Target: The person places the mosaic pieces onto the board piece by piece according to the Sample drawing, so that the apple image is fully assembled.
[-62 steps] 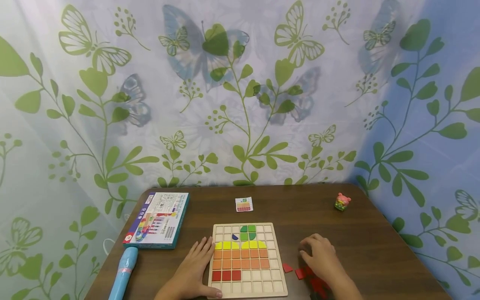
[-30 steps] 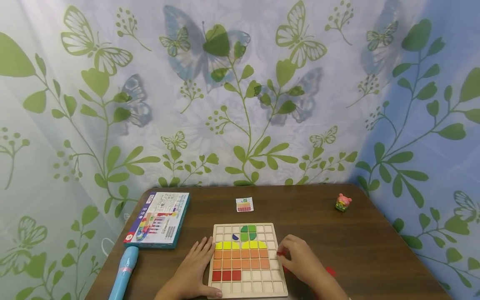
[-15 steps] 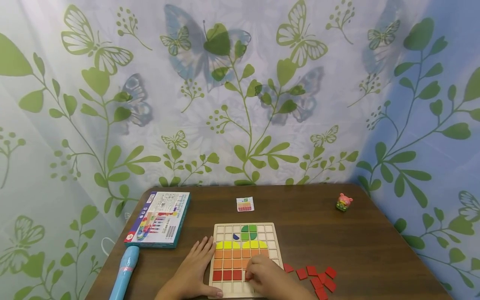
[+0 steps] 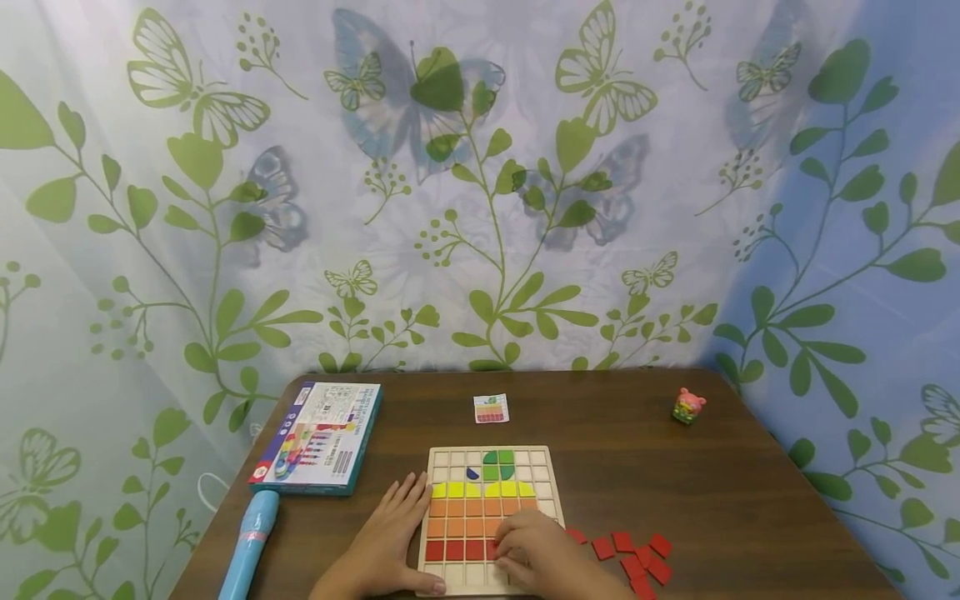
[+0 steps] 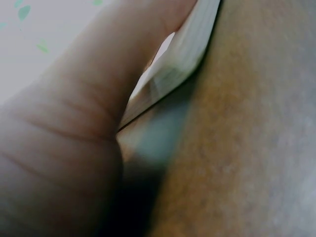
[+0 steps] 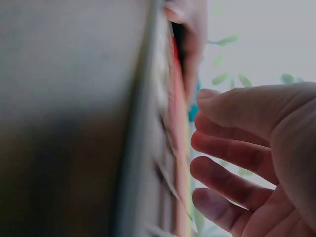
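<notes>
A square wooden grid board [image 4: 555, 506] lies on the table with coloured tiles in its cells. My left hand [image 4: 382, 533] rests along its left side, fingers straight, thumb on the near left corner. In the row of red tiles [image 4: 454, 550], my right hand [image 4: 536, 554] is over the board, its fingertips at a red tile [image 4: 493, 547] in the fourth cell. The right wrist view shows the right hand's fingers [image 6: 222, 143] loosely bent and spread, no tile visible between them. Orange and yellow rows lie above, with green pieces [image 4: 498, 465] and a blue piece [image 4: 473, 472] farther up.
Several loose red tiles [image 4: 633, 565] lie right of the board. A small pattern card [image 4: 491, 409] is behind it. At the left are a flat box [image 4: 318, 437] and a blue microphone [image 4: 251, 537]. A pink figurine [image 4: 687, 406] stands at back right.
My right hand went from the loose red tiles over to the board, carrying a red tile to the fourth cell of the red row; its thumb now stands apart. The left hand stayed put.
</notes>
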A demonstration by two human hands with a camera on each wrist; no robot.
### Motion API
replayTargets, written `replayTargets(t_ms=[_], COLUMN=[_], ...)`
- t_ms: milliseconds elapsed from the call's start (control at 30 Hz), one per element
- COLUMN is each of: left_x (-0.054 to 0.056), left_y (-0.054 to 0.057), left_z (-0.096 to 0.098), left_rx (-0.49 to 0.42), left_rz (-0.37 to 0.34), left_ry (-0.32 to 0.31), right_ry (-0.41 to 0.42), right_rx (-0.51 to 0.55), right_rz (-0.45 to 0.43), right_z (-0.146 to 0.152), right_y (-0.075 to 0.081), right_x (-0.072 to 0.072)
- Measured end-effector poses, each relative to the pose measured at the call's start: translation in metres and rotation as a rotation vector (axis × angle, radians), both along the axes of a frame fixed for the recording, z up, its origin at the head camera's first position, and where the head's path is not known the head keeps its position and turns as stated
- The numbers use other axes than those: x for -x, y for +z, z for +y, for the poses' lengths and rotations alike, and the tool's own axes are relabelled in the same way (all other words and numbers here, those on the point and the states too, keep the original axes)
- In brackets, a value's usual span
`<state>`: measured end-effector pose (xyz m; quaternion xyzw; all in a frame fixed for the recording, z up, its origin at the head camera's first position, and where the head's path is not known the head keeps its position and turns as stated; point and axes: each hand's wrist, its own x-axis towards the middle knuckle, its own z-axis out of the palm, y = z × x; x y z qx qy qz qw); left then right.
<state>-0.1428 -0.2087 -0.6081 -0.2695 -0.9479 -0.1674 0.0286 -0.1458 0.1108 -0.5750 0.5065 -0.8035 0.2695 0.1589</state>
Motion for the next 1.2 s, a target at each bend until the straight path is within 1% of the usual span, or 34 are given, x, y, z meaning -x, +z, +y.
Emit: replayTargets(t_ms=[100, 167, 200, 300, 367, 433, 567, 800, 1000, 1200], left_x=[0.0, 0.0, 0.0, 0.0, 0.0, 0.0, 0.001, 0.0, 0.0, 0.0], left_y=[0.001, 0.001, 0.001, 0.0, -0.001, -0.003, -0.005, -0.002, -0.003, -0.003], left_z=[0.001, 0.001, 0.001, 0.001, 0.0, 0.0, -0.001, -0.001, 0.0, 0.001], left_rx=[-0.01, -0.014, -0.014, -0.02, -0.025, -0.034, -0.047, -0.018, -0.024, -0.014], left_rz=[0.0, 0.0, 0.0, 0.004, 0.009, 0.012, 0.012, 0.02, 0.02, 0.021], left_ry=[-0.005, -0.006, -0.007, -0.01, -0.011, -0.012, -0.014, -0.001, -0.008, -0.005], right_ry=[-0.085, -0.17, -0.213, -0.32, -0.352, -0.338, -0.276, -0.217, -0.201, -0.24], right_rx=[0.05, 0.065, 0.069, 0.02, -0.03, -0.066, -0.094, -0.104, -0.133, -0.114], right_rz=[-0.045, -0.093, -0.133, -0.265, -0.348, -0.432, -0.514, -0.552, -0.66, -0.634], right_z=[0.017, 0.032, 0.04, 0.068, 0.085, 0.099, 0.117, 0.125, 0.131, 0.132], right_y=[0.009, 0.014, 0.016, 0.019, 0.018, 0.016, 0.01, 0.008, 0.007, 0.006], right_x=[0.003, 0.007, 0.01, 0.016, 0.02, 0.023, 0.025, 0.023, 0.022, 0.024])
